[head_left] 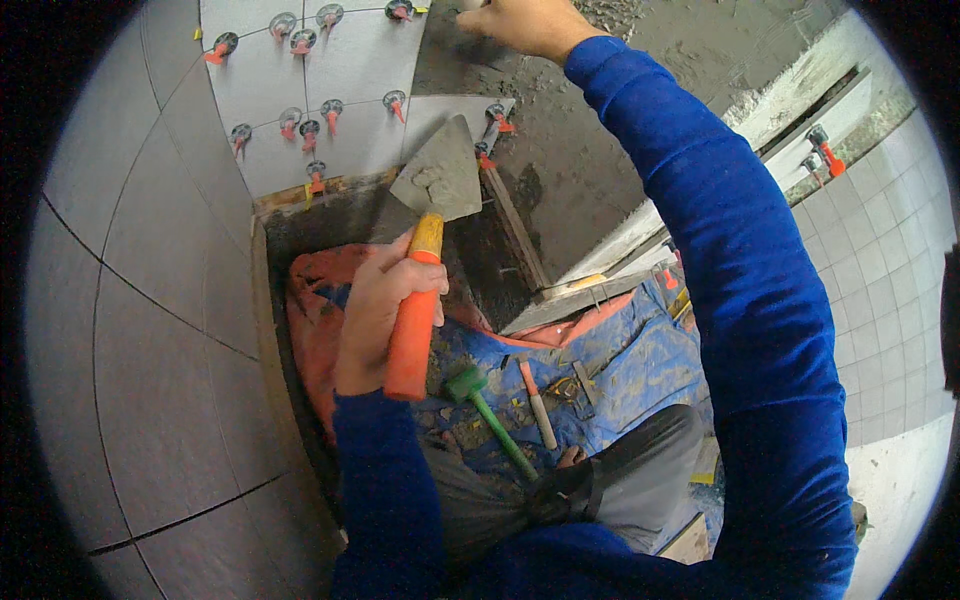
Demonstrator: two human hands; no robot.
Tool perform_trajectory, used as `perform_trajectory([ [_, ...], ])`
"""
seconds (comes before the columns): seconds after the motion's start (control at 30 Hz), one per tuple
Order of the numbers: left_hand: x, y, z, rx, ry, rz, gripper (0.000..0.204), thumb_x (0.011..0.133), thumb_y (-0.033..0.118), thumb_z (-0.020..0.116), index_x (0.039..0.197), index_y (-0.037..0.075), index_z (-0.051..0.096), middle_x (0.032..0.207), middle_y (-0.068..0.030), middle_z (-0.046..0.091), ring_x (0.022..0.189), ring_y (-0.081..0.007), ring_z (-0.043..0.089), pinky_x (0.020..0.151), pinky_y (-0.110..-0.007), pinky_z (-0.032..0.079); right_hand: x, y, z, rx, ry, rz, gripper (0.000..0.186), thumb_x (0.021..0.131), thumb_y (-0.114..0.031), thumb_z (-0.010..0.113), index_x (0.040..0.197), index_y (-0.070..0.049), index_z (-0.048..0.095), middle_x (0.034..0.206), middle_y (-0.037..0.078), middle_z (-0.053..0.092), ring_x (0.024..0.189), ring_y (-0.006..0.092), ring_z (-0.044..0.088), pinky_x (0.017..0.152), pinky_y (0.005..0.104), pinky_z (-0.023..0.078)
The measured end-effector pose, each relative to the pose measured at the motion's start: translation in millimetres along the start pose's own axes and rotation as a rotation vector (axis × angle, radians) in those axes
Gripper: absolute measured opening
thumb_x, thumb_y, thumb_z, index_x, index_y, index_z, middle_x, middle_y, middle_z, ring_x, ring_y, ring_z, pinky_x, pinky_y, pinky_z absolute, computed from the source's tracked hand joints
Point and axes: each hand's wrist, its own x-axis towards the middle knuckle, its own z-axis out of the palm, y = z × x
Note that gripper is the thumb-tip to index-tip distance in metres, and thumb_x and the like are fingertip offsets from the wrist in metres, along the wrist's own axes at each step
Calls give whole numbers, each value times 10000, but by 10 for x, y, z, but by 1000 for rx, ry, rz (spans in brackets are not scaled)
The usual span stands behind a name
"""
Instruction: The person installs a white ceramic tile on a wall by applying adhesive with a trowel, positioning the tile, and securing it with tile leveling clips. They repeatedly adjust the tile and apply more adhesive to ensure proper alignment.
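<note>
My left hand point(372, 318) is wrapped round the handle of a trowel point(436, 188). The handle is orange with a yellow collar, and grey mortar sticks to the blade, which points away from me over the edge of the tiled surface. Far out at the top, my right hand point(530, 24) is closed above the wet grey mortar bed point(590, 130). Something pale and a dark blur show at its fingers, too smeared to name. Left of that bed lie light grey tiles point(350, 75), with several red-handled tile levelling clips point(331, 115) along their joints.
Large grey wall tiles point(150, 330) rise on my left. A wooden board point(575, 300) edges the mortar bed. Below, a blue tarp point(640, 350) carries a green mallet point(490, 415) and a hammer point(538, 405). Small square tiles point(880, 300) stand at the right.
</note>
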Motion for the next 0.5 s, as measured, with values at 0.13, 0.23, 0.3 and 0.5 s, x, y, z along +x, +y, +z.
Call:
perform_trajectory([
  [0.13, 8, 4, -7, -6, -11, 2, 450, 810, 208, 657, 1189, -33, 624, 821, -57, 609, 602, -139, 598, 581, -275, 502, 23, -16, -68, 12, 2, 8, 296, 752, -240, 753, 916, 6, 742, 867, 298, 711, 867, 451, 718, 809, 495, 579],
  [0.23, 26, 7, -20, 12, -35, 11, 445, 805, 204, 655, 1180, -33, 629, 813, -54, 612, 601, -139, 600, 579, -274, 501, 48, -19, -119, -12, 10, -49, 281, 753, -233, 748, 895, 9, 746, 844, 297, 709, 843, 451, 721, 791, 490, 582],
  [0.3, 27, 1, -18, 13, -35, 16, 435, 804, 204, 653, 1169, -32, 630, 810, -52, 614, 598, -139, 600, 577, -274, 501, 46, -19, -128, -71, -8, 10, 284, 758, -235, 748, 905, 7, 748, 844, 294, 710, 843, 447, 723, 790, 494, 580],
  [0.5, 2, 27, 4, 26, -33, 27, 393, 810, 210, 647, 1126, -21, 628, 808, -46, 607, 605, -133, 599, 579, -271, 502, -42, -5, -65, 18, 50, -53, 304, 766, -231, 759, 933, 21, 744, 867, 292, 715, 862, 444, 724, 810, 492, 577],
])
